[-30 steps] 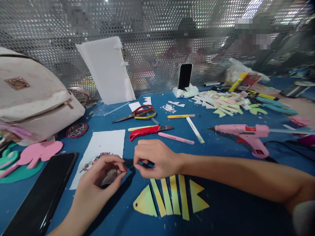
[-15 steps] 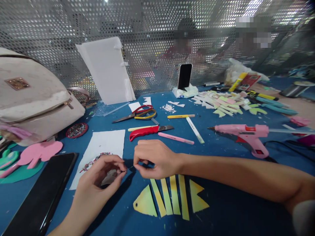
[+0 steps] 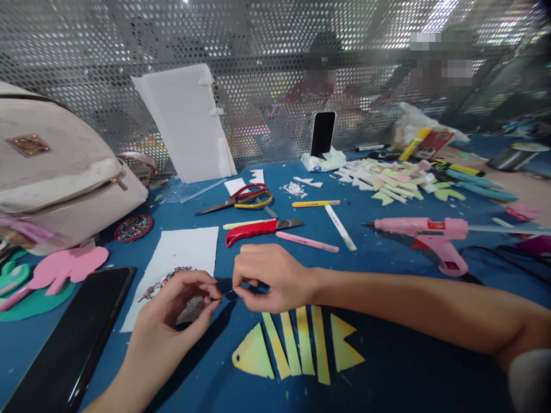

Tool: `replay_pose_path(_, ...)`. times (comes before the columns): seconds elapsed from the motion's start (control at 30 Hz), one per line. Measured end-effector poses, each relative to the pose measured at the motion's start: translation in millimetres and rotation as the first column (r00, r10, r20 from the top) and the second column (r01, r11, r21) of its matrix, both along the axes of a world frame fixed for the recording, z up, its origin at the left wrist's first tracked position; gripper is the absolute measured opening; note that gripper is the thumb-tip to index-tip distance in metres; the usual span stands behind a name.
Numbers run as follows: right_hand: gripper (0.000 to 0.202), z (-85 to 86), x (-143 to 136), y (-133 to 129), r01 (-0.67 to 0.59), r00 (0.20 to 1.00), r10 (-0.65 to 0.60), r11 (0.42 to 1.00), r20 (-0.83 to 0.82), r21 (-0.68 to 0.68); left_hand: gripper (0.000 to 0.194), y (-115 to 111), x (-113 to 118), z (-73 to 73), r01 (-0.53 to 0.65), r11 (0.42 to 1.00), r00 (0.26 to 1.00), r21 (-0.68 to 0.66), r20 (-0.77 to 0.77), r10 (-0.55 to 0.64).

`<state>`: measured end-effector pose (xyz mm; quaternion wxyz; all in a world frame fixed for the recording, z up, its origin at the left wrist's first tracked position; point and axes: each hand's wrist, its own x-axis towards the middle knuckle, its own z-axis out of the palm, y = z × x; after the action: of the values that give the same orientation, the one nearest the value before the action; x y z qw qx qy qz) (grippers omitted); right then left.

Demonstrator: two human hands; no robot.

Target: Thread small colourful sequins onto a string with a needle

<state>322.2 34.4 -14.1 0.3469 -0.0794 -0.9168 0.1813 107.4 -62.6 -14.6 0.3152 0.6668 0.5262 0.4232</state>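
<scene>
My left hand point(image 3: 176, 315) pinches one end of a thin wire point(image 3: 228, 292) between thumb and forefinger, above a white sheet point(image 3: 191, 246) bearing a heap of small coloured pieces point(image 3: 163, 282). The other end of the wire is pinched by my right hand point(image 3: 273, 278), a short gap away. Just below that hand lies a yellow-green fish in separate parts: a head point(image 3: 255, 354) with a small dark eye, several strips point(image 3: 305, 344) and a notched tail point(image 3: 344, 345). The upper ends of some strips are hidden by my right hand.
Behind my hands lie a red knife point(image 3: 253, 230), scissors point(image 3: 252, 198) and markers point(image 3: 307, 241). A pink glue gun point(image 3: 424, 228) and cut scraps point(image 3: 387, 180) are at right. A phone point(image 3: 77, 338), a dish of pins point(image 3: 134, 228) and a backpack point(image 3: 55, 172) stand or lie at left.
</scene>
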Motion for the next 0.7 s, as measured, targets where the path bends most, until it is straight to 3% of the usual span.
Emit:
replay_pose_path(0.2,0.010,2.1,0.1,0.5,0.022,0.998,-0.030,0.990,-0.054,-0.136,0.008,-0.8,0.7,1.1,-0.061,0.998,0.998,0.012,-0.033,0.062)
replay_pose_path(0.37,0.008,2.1,0.7,6.2,0.103,0.987,-0.144,0.908,-0.072,-0.407,0.017,1.3,-3.6,5.1,0.103,0.987,0.952,0.124,-0.298,-0.062)
replay_pose_path(0.47,0.007,3.0,3.1,11.6,0.135,0.986,-0.163,0.895,-0.031,-0.426,0.035,1.9,-8.3,-0.1,0.248,0.939,0.842,0.238,-0.532,-0.087)
replay_pose_path(0.57,0.006,6.3,7.6,14.9,0.174,0.985,-0.157,0.916,0.078,-0.361,0.043,3.5,-11.3,-9.6,0.347,0.874,0.656,0.339,-0.754,0.032)
replay_pose_path(0.63,0.009,8.9,10.9,14.8,0.210,0.971,-0.164,0.931,0.172,-0.298,0.044,5.5,-11.5,-14.7,0.364,0.874,0.569,0.323,-0.819,0.066)
replay_pose_path(0.7,0.012,10.5,13.5,13.0,0.260,0.948,-0.197,0.932,0.250,-0.252,0.047,7.6,-10.4,-17.4,0.345,0.899,0.542,0.270,-0.839,0.044)
